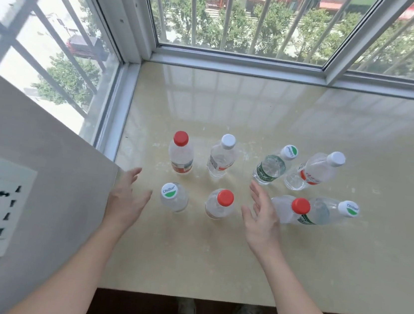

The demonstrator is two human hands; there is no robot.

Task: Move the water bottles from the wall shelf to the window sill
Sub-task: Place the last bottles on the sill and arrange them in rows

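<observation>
On the sill [214, 262] before you, eight bottles [223, 156] stood upright in two rows near the window corner. Your left hand [125, 199] and right hand [261, 222] hovered spread wide and empty, flanking the two nearest bottles without touching. Their clear plastic looked thin, smooth and likely light, so gripping around the waist seemed safest.

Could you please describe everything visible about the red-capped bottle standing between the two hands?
The red-capped bottle is clear plastic, seen nearly from above, with a round red screw cap and a hint of an orange label low down. It stands upright on the beige window sill, in the near row. Neither open hand touches it, and it stands apart from the other bottles.
</observation>
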